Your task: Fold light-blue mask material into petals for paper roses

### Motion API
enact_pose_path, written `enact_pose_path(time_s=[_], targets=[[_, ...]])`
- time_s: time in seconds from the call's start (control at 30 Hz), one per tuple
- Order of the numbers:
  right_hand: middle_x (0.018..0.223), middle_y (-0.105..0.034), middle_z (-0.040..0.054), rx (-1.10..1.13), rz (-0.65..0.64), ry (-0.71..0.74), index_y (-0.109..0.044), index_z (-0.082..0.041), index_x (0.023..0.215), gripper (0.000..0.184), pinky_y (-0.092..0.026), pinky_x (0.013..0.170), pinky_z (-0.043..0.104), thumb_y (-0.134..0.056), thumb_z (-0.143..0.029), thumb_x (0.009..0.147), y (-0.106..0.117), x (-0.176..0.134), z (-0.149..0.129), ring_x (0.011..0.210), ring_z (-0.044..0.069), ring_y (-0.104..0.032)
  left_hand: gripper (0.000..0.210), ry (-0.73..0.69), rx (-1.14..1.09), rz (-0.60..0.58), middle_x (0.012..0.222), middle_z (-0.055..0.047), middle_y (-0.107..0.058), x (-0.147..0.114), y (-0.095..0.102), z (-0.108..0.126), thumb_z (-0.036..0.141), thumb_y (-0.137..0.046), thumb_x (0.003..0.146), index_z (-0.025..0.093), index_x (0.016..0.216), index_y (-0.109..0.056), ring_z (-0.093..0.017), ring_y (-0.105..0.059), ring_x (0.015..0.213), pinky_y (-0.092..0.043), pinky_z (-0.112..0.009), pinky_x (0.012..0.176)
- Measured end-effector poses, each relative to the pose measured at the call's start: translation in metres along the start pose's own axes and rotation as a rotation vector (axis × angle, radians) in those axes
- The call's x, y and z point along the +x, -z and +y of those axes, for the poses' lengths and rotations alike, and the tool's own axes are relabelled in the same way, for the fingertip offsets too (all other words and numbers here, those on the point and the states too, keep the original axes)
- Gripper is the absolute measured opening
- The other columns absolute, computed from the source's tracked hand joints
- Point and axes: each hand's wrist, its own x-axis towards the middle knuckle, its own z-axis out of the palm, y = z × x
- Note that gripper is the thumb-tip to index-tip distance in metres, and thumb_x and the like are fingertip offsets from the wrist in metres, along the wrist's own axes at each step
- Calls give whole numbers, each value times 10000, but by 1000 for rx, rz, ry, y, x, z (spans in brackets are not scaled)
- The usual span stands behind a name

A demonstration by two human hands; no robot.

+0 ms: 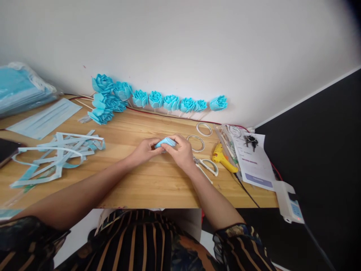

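Left of the scissors (203, 165), left hand (146, 150) and right hand (182, 152) pinch a blue roll (166, 142), seemingly mid-shaping; next calls for steady grip.

No legible text, brand or number anywhere. Print shows in two spots, both too small and blurred to read. First: flat white rectangular paper sheet (255, 163), right side of the light-brown wooden table (158, 188). It carries faint short lines, one reddish-purple line (249, 162) mid-sheet, and a solid blue-purple band (258, 181) near its lower edge. Second: white plastic power strip (282, 197) at the table's right corner, pale marks on its blue panel (296, 210).
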Motion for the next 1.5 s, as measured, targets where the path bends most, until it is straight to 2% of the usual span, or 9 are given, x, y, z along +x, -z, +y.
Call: enact_pose_path(time_s=[0.13, 0.43, 0.57, 0.63, 0.73, 0.93, 1.07, 1.2, 1.5], targets=[[791, -657, 13, -81, 11, 46, -653, -226, 776, 161, -462, 749, 307, -666, -376, 833, -1, -1, -1, 754, 173, -582, 284, -39, -16, -40, 856, -32, -653, 0, -1, -1, 415, -594, 830, 143, 900, -635, -172, -579, 819, -449, -280, 771], [669, -568, 0, 50, -66, -12, -606, -209, 685, 395, -416, 640, 286, -458, -466, 947, 5, 2, 0, 647, 145, -522, 294, -44, 132, -33, 714, -8, -600, -1, 1, 0, 443, -564, 848, 169, 741, -569, -154, -537, 699, -395, -262, 689], [824, -663, 10, 30, -92, -13, -670, -213, 894, 255, -446, 693, 284, -625, -460, 849, 3, 3, -1, 749, 164, -582, 287, -20, 36, -13, 782, -27, -632, -1, -1, -1, 428, -548, 864, 152, 812, -607, -155, -566, 735, -426, -256, 697], [828, -671, 9, -48, -40, 2, -663, -214, 862, 205, -453, 717, 286, -691, -409, 803, 0, 2, -1, 761, 168, -588, 275, -28, 18, -24, 779, -28, -636, -2, -1, 1, 408, -541, 867, 148, 806, -610, -150, -571, 729, -433, -251, 690], [786, -656, 6, -105, -18, 40, -634, -218, 765, 161, -452, 724, 288, -666, -360, 834, -3, 0, 0, 737, 164, -582, 264, -39, 42, -49, 733, -12, -623, -2, -1, 2, 390, -531, 878, 157, 776, -599, -135, -559, 680, -429, -240, 658], [747, -633, 3, -74, -64, 57, -624, -218, 745, 188, -445, 706, 290, -602, -343, 884, 0, 1, 1, 721, 162, -579, 252, -69, 121, -48, 695, 7, -592, -2, 0, 0, 369, -534, 896, 163, 760, -584, -121, -527, 644, -410, -234, 638], [795, -666, 14, -60, -95, 65, -651, -214, 818, 184, -454, 711, 290, -565, -345, 914, 2, 4, 5, 754, 166, -603, 217, -45, 158, -19, 732, -2, -613, -1, -1, -1, 335, -527, 899, 160, 786, -586, -132, -548, 682, -421, -238, 657], [894, -706, 30, -139, -73, 101, -660, -213, 924, 160, -463, 755, 294, -666, -361, 866, 1, 3, 7, 828, 180, -630, 196, -45, 206, 4, 775, -12, -644, -1, -2, 0, 295, -511, 905, 150, 810, -600, -146, -580, 730, -429, -248, 695], [697, -622, 24, -337, -47, 267, -604, -208, 779, 265, -391, 630, 296, -495, -344, 979, 4, -2, 3, 656, 159, -550, 236, -47, 228, -50, 739, -4, -641, -1, -5, -2, 301, -489, 937, 166, 774, -591, -149, -584, 715, -408, -254, 704]])
